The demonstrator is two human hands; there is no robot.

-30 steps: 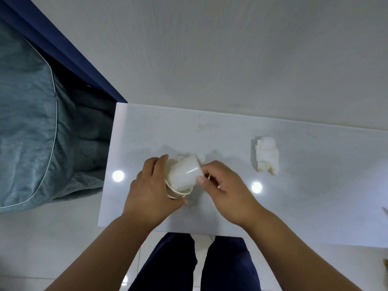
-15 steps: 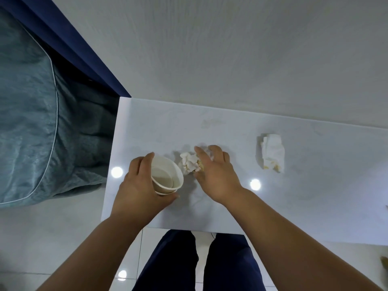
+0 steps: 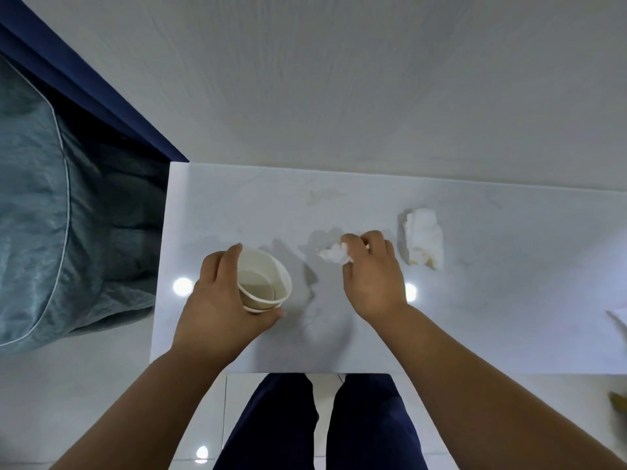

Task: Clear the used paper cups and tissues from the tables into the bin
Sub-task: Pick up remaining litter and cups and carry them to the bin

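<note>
The left hand (image 3: 220, 300) grips two nested white paper cups (image 3: 268, 283), fingers curled round the far wall and thumb under the rim; the mouth faces up and the inside bottom is beige. The right hand (image 3: 369, 276) pinches a crumpled tissue (image 3: 334, 254) at its fingertips, over the table (image 3: 237, 205). Just right of that hand lies a folded tissue (image 3: 424, 242), white with yellow stains

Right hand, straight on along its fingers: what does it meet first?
Way looks free: the right hand, gripping the crumpled tissue, has only bare table ahead, then probably the wall. The folded tissue lies to its right, off that line.
</note>
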